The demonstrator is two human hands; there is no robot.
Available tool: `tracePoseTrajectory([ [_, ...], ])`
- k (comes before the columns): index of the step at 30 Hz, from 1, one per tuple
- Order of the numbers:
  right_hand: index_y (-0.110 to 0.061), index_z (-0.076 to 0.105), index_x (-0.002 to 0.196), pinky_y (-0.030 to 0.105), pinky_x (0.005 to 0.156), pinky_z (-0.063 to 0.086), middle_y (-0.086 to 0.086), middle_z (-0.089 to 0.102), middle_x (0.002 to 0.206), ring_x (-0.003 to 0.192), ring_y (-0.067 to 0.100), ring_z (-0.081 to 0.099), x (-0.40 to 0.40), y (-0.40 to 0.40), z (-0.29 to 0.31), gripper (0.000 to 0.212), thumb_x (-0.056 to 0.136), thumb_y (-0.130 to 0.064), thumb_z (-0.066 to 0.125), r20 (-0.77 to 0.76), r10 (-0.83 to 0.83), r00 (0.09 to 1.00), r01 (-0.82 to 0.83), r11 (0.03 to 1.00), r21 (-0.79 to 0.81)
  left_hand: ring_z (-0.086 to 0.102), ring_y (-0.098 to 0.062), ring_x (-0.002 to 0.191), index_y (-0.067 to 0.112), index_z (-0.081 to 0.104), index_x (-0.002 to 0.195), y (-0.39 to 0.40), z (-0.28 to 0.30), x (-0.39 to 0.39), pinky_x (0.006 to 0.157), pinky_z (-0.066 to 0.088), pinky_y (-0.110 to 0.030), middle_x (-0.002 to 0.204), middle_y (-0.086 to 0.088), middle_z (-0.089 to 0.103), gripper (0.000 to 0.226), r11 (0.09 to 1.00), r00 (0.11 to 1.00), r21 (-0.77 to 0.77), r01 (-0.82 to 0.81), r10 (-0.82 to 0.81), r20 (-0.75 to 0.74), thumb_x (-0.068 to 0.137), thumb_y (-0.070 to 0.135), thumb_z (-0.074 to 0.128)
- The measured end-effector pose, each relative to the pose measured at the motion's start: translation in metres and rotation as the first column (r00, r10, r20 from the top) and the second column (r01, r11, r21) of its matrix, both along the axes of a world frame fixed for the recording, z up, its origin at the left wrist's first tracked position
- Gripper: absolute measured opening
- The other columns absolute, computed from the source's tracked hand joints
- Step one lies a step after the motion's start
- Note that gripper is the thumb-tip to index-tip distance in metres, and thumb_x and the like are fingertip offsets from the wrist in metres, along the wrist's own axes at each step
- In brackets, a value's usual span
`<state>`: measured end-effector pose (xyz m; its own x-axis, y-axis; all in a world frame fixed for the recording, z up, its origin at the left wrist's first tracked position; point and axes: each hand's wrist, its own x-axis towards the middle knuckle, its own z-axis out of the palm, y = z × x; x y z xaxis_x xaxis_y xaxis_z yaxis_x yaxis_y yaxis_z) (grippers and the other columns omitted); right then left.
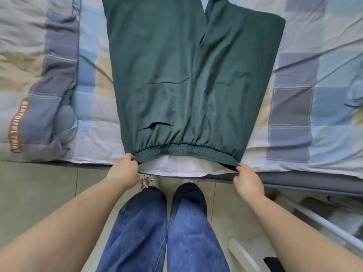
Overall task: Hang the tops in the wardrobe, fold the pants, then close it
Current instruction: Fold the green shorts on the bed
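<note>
Dark green pants lie spread flat on the bed, legs pointing away, elastic waistband at the bed's near edge. My left hand pinches the left corner of the waistband. At the right corner, my right hand pinches the waistband too. A white cloth shows under the waistband between my hands. The leg ends run out of view at the top.
A checked blue, grey and beige sheet covers the bed. A bunched quilt with orange lettering lies on the left. My legs in blue jeans stand on the tiled floor by the bed. A white rail runs at lower right.
</note>
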<state>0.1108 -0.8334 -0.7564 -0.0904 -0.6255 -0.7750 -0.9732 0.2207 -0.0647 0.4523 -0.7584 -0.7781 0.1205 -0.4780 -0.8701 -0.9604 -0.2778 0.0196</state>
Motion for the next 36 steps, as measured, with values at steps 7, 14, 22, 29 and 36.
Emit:
tracePoseTrajectory([
  [7, -0.018, 0.067, 0.104, 0.034, 0.084, 0.046, 0.001, 0.048, 0.124, 0.100, 0.024, 0.058, 0.029, -0.017, 0.009, 0.021, 0.091, -0.018, 0.052, 0.048, 0.021, 0.999, -0.013, 0.987, -0.157, 0.057, -0.029, 0.090, 0.019, 0.051, 0.089, -0.034, 0.004, 0.015, 0.078, 0.046, -0.036, 0.104, -0.005, 0.051, 0.006, 0.988, 0.990, -0.083, -0.133, 0.129, -0.054, 0.087, 0.024, 0.051],
  [14, -0.021, 0.050, 0.135, 0.036, 0.098, 0.042, 0.001, 0.043, 0.137, 0.125, 0.021, 0.043, 0.177, -0.041, -0.010, 0.041, 0.093, -0.022, 0.050, 0.445, 0.396, 0.804, -0.367, 0.918, -0.153, 0.050, -0.033, 0.117, 0.013, 0.044, 0.135, -0.113, -0.020, 0.076, 0.097, 0.041, -0.037, 0.131, -0.019, 0.049, 0.051, 0.703, 0.758, -0.290, -0.650, 0.628, -0.178, 0.087, 0.019, 0.060],
  [22, -0.036, -0.002, 0.151, 0.037, 0.067, 0.037, 0.017, 0.030, 0.131, 0.085, 0.029, 0.041, 0.295, -0.047, -0.038, 0.074, 0.094, -0.010, 0.038, 0.376, 0.710, 0.596, -0.765, 0.644, -0.006, 0.041, -0.014, 0.132, 0.024, 0.014, 0.152, -0.178, -0.044, 0.112, 0.102, 0.031, -0.020, 0.152, 0.006, 0.033, 0.074, 0.596, 0.649, -0.276, -0.754, 0.613, -0.450, 0.091, 0.003, 0.051],
  [29, -0.024, 0.027, 0.145, 0.032, 0.063, 0.041, 0.017, 0.029, 0.132, 0.091, 0.027, 0.052, 0.321, -0.046, -0.057, 0.054, 0.093, -0.017, 0.043, 0.303, 0.795, 0.526, -0.848, 0.516, 0.121, 0.037, -0.010, 0.135, 0.023, 0.027, 0.149, -0.198, -0.052, 0.122, 0.110, 0.031, -0.022, 0.150, 0.005, 0.036, 0.063, 0.472, 0.577, -0.337, -0.815, 0.606, -0.547, 0.094, 0.004, 0.050],
  [36, -0.015, 0.057, 0.102, 0.032, 0.064, 0.037, 0.003, 0.051, 0.100, 0.082, 0.026, 0.055, 0.295, -0.048, -0.053, 0.030, 0.092, -0.043, 0.053, 0.415, 0.440, 0.797, -0.452, 0.889, -0.075, 0.059, -0.009, 0.114, 0.023, 0.034, 0.146, -0.237, -0.038, 0.127, 0.098, 0.048, -0.026, 0.129, 0.001, 0.060, 0.060, 0.238, 0.343, -0.247, -0.939, 0.604, -0.719, 0.092, 0.006, 0.055],
])
